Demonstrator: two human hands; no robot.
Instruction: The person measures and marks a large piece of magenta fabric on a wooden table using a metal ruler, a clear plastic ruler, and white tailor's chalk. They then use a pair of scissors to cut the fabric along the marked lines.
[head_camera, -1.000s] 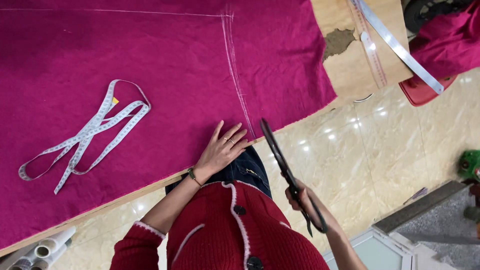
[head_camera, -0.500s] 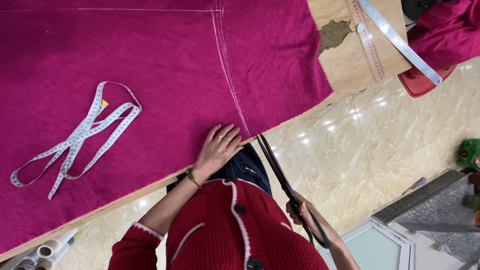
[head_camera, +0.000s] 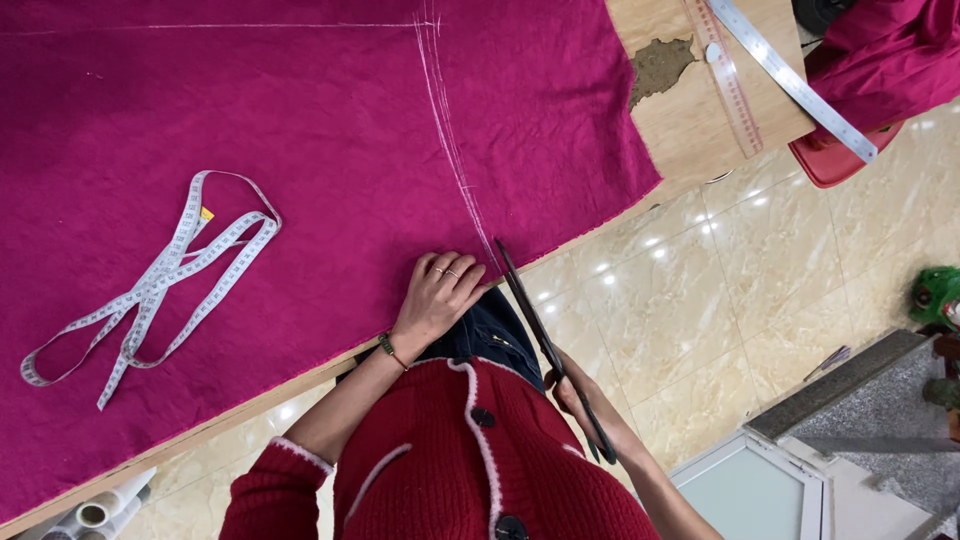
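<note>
A large magenta cloth (head_camera: 300, 150) covers the wooden table (head_camera: 690, 130), with white chalk lines running across and down it. My left hand (head_camera: 437, 296) lies flat on the cloth's near edge, fingers together, just left of a chalk line. My right hand (head_camera: 572, 388) grips the handles of long black scissors (head_camera: 545, 340). The scissor blades point up to the cloth's edge at the foot of the chalk line, right beside my left fingers. A white measuring tape (head_camera: 160, 285) lies looped on the cloth to the left.
A long metal ruler (head_camera: 790, 75) and a wooden ruler (head_camera: 722, 75) lie on the bare table corner at top right. A red stool (head_camera: 835, 160) with more magenta cloth stands beyond it. White rolls (head_camera: 100, 510) sit at bottom left on the glossy tiled floor.
The scissors have moved up and left until their tip meets the cloth's edge at the chalk line. My left hand stayed pressed on the cloth.
</note>
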